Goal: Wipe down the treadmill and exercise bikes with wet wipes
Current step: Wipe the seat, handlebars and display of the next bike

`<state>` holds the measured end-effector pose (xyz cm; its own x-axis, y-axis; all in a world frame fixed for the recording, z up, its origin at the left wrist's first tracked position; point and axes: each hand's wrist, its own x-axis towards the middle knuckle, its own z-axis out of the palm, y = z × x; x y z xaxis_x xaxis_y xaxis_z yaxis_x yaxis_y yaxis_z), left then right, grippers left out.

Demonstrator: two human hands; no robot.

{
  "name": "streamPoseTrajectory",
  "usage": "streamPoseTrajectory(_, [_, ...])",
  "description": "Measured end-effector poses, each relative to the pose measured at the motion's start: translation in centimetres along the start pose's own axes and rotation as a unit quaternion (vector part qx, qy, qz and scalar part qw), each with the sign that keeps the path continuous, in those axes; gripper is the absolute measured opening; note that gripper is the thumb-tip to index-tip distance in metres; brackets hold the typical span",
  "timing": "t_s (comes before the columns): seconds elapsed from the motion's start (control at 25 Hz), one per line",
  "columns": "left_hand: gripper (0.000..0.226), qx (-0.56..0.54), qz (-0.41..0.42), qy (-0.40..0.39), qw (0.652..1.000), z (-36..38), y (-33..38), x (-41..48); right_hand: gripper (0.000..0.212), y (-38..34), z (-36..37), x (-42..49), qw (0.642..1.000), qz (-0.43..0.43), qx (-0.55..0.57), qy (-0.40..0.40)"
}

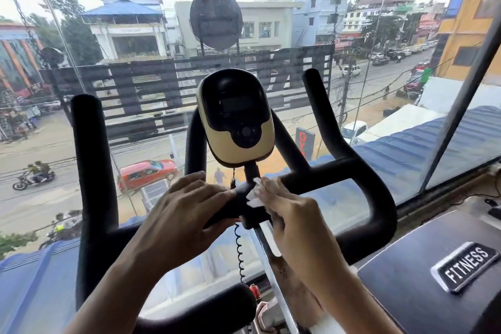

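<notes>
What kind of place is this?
Most likely an upstairs gym: a black foam-padded exercise bike handlebar with a cream-and-black oval console, a dark machine with a silver-edged FITNESS badge, and a glass window wall overlooking a street.

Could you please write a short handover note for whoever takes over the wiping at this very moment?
Left hand grips the exercise bike's handlebar just left of centre.
Right hand presses a white wet wipe on the centre stem under the console.
Done: the picture does not show which parts are already wiped.
Left: finish the centre, probably then the grips, console and the FITNESS-badged machine at right.
</notes>
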<state>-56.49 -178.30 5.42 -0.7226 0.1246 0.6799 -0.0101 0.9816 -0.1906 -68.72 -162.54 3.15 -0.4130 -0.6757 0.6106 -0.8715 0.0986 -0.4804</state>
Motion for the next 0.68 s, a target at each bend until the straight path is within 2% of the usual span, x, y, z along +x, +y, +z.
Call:
streamPoseTrajectory(0.08, [0.034, -0.004, -0.026, 0.056, 0.998, -0.5, 0.0, 0.4, 0.048, -0.8, -1.7, 1.0, 0.995, -0.019, 0.097, 0.001])
streamPoseTrajectory(0.12, [0.034, -0.007, -0.055, 0.092, 0.994, -0.7, -0.2, 0.8, 0.049, -0.9, -2.4, 2.0, 0.992, -0.031, 0.122, 0.03])
streamPoseTrajectory(0.2, [0.046, -0.032, -0.135, 0.134, 0.981, -1.2, -0.9, 2.1, 0.051, -1.2, -3.2, 4.6, 0.984, -0.051, 0.103, 0.134])
streamPoseTrajectory(0.28, [0.064, -0.085, -0.198, 0.123, 0.969, -1.2, -1.8, 3.4, 0.042, -0.9, -2.9, 7.9, 0.967, -0.071, 0.045, 0.242])
streamPoseTrajectory(0.32, [0.069, -0.114, -0.211, 0.11, 0.965, -0.9, -2.2, 4.0, 0.039, -0.8, -2.4, 9.6, 0.963, -0.068, 0.022, 0.261])
streamPoseTrajectory(0.44, [0.07, -0.19, -0.218, 0.084, 0.953, 0.4, -2.8, 5.1, 0.041, -1.9, 0.5, 12.3, 0.984, -0.045, 0.013, 0.174])
streamPoseTrajectory(0.52, [0.069, -0.219, -0.208, 0.088, 0.949, 1.1, -2.9, 5.0, 0.043, -1.9, 2.3, 11.1, 0.983, -0.111, -0.012, 0.143])
streamPoseTrajectory(0.6, [0.07, -0.225, -0.198, 0.092, 0.95, 1.4, -3.2, 4.9, 0.044, -0.8, 2.1, 9.8, 0.981, -0.139, -0.015, 0.132])
streamPoseTrajectory(0.68, [0.07, -0.221, -0.2, 0.094, 0.95, 1.4, -3.3, 4.8, 0.045, 0.1, 1.6, 10.1, 0.983, -0.102, -0.011, 0.154])
